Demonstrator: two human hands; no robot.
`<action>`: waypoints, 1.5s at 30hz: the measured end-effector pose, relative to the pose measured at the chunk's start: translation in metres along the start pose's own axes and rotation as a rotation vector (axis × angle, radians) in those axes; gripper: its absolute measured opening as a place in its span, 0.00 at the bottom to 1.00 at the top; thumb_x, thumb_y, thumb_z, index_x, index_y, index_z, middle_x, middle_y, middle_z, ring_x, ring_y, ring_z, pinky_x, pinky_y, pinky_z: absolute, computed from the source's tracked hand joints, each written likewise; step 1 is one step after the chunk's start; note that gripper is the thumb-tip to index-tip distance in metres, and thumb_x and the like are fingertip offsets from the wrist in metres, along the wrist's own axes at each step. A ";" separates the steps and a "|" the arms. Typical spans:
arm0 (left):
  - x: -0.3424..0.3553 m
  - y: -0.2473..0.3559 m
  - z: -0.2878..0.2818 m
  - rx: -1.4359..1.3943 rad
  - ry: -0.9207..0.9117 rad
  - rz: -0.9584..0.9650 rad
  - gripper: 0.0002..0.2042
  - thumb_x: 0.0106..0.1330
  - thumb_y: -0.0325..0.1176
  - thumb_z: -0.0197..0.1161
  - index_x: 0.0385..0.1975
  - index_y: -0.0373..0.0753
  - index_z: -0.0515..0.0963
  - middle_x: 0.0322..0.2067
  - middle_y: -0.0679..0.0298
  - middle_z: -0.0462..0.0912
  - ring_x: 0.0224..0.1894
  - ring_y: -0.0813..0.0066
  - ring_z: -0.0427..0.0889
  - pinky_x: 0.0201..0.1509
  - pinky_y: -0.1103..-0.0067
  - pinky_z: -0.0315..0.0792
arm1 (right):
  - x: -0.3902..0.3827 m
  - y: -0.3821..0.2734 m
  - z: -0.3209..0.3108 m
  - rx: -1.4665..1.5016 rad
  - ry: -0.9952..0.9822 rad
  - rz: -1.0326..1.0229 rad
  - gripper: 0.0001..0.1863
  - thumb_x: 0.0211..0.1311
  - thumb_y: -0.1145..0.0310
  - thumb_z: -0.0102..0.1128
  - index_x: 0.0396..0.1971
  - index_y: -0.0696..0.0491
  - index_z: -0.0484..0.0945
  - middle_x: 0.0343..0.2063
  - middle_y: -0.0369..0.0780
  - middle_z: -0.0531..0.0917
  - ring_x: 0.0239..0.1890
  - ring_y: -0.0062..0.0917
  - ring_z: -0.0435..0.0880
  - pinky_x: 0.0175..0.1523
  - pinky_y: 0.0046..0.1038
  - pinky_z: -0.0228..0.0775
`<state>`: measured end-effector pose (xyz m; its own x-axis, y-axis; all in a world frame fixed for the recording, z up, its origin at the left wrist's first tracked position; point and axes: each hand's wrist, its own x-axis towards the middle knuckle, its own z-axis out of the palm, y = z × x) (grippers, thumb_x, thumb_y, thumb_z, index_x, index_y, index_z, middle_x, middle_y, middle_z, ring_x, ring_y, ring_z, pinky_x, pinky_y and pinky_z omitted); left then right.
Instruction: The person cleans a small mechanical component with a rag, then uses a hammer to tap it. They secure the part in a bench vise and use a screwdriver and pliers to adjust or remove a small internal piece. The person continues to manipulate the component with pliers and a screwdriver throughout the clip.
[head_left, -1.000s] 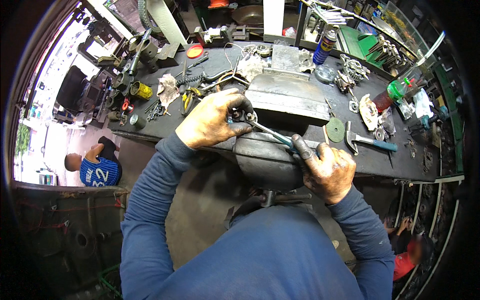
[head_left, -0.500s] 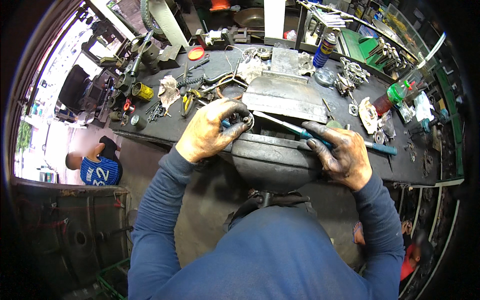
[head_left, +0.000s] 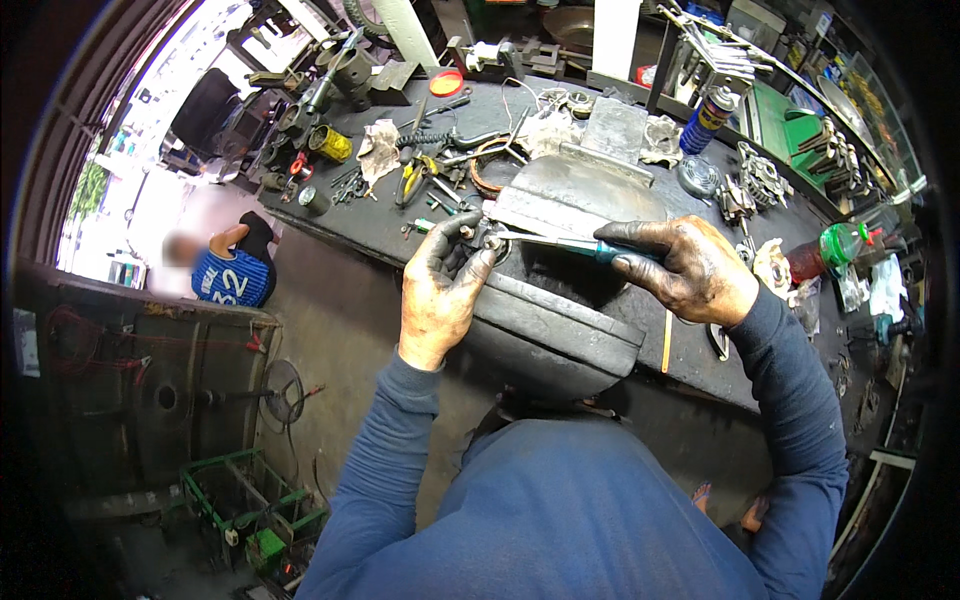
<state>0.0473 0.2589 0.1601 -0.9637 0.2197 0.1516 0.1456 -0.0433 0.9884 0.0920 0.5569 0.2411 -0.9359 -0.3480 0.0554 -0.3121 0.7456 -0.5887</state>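
Fingers (head_left: 445, 232) of the left hand (head_left: 432, 308) are closed with the thumb on a small metal part (head_left: 495, 243); this part sits over the left end of the vise (head_left: 548, 345). Whether the vise also grips it, I cannot tell. If the part is the centre of a clock, the left hand comes from half past seven and the right hand (head_left: 703, 272) is near three. Right fingers are wrapped on the teal handle of a tool (head_left: 606, 251), with its shaft pointing to the part — if the tip touches, it is too small to see.

On the dark bench (head_left: 345, 225), at ten o'clock, lie yellow pliers (head_left: 411, 183), and farther beyond stands a yellow tin (head_left: 331, 143). A crumpled rag (head_left: 378, 150) is between ten and eleven, a red lid (head_left: 445, 84) between eleven and twelve. Toward two stands a blue spray can (head_left: 705, 124); at three, beyond the right hand, is a bottle (head_left: 828, 250) — green above, red below. An orange stick (head_left: 667, 342) lies at four.
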 end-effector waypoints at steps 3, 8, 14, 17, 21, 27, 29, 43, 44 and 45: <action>-0.004 0.003 0.004 -0.021 0.040 -0.011 0.22 0.72 0.19 0.65 0.64 0.28 0.73 0.56 0.55 0.81 0.58 0.72 0.82 0.66 0.75 0.76 | 0.007 0.014 0.003 -0.150 0.049 -0.173 0.20 0.66 0.60 0.68 0.57 0.45 0.86 0.36 0.49 0.89 0.37 0.46 0.89 0.43 0.42 0.79; -0.006 0.001 0.011 -0.090 0.102 -0.022 0.21 0.71 0.18 0.64 0.63 0.28 0.73 0.57 0.55 0.81 0.59 0.71 0.81 0.67 0.75 0.75 | 0.006 0.011 -0.006 -0.396 0.078 -0.244 0.25 0.59 0.61 0.72 0.58 0.38 0.85 0.29 0.43 0.85 0.28 0.41 0.87 0.35 0.41 0.79; -0.007 0.011 0.017 -0.009 0.141 -0.069 0.21 0.70 0.19 0.66 0.63 0.29 0.73 0.58 0.54 0.80 0.60 0.70 0.81 0.67 0.75 0.75 | 0.009 0.021 -0.004 -0.176 0.067 -0.250 0.19 0.65 0.61 0.70 0.56 0.45 0.86 0.32 0.47 0.87 0.32 0.45 0.88 0.38 0.41 0.79; -0.007 0.012 0.019 -0.007 0.129 -0.047 0.22 0.69 0.19 0.67 0.62 0.29 0.72 0.60 0.54 0.79 0.61 0.70 0.80 0.68 0.74 0.75 | 0.010 0.026 -0.001 0.017 0.023 -0.194 0.18 0.66 0.62 0.70 0.53 0.50 0.87 0.36 0.50 0.89 0.37 0.48 0.88 0.43 0.41 0.79; -0.007 0.004 0.013 -0.125 0.112 -0.037 0.21 0.68 0.18 0.68 0.60 0.31 0.73 0.61 0.54 0.79 0.60 0.70 0.80 0.69 0.73 0.75 | 0.009 0.025 -0.004 -0.074 -0.018 -0.174 0.18 0.66 0.64 0.70 0.54 0.51 0.87 0.36 0.50 0.89 0.37 0.47 0.88 0.42 0.41 0.79; -0.001 -0.002 0.001 -0.270 0.061 -0.078 0.19 0.67 0.18 0.69 0.57 0.33 0.76 0.61 0.55 0.79 0.58 0.71 0.81 0.67 0.73 0.77 | 0.008 0.029 0.000 0.064 -0.002 -0.191 0.17 0.66 0.65 0.70 0.53 0.52 0.87 0.36 0.50 0.89 0.37 0.48 0.89 0.44 0.41 0.80; 0.002 -0.005 -0.003 -0.290 0.035 -0.089 0.19 0.67 0.17 0.70 0.56 0.34 0.77 0.61 0.56 0.80 0.58 0.72 0.81 0.67 0.74 0.78 | 0.008 0.026 0.000 0.074 -0.003 -0.159 0.17 0.65 0.65 0.70 0.53 0.52 0.87 0.36 0.51 0.89 0.38 0.48 0.89 0.44 0.40 0.80; 0.002 -0.018 -0.008 -0.251 0.014 -0.045 0.22 0.64 0.17 0.72 0.57 0.38 0.77 0.64 0.54 0.78 0.61 0.71 0.79 0.67 0.73 0.77 | -0.002 0.012 0.000 0.063 -0.025 -0.024 0.18 0.68 0.64 0.68 0.55 0.52 0.87 0.37 0.52 0.89 0.40 0.46 0.90 0.48 0.40 0.80; 0.002 -0.020 -0.010 -0.222 0.000 -0.026 0.22 0.64 0.17 0.72 0.57 0.39 0.77 0.66 0.53 0.77 0.63 0.68 0.79 0.67 0.73 0.78 | -0.002 0.012 0.002 0.094 -0.014 -0.018 0.18 0.68 0.64 0.68 0.55 0.52 0.87 0.37 0.52 0.89 0.40 0.47 0.90 0.48 0.40 0.80; 0.002 -0.021 -0.010 -0.224 0.003 -0.025 0.23 0.63 0.17 0.72 0.57 0.39 0.77 0.66 0.53 0.77 0.63 0.68 0.79 0.68 0.73 0.78 | -0.001 0.011 0.005 0.126 -0.004 -0.012 0.18 0.68 0.64 0.68 0.55 0.52 0.87 0.37 0.52 0.89 0.39 0.47 0.90 0.48 0.40 0.80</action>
<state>0.0403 0.2503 0.1395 -0.9672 0.2200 0.1270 0.0691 -0.2532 0.9649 0.0909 0.5623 0.2305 -0.9316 -0.3585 0.0598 -0.2997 0.6645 -0.6846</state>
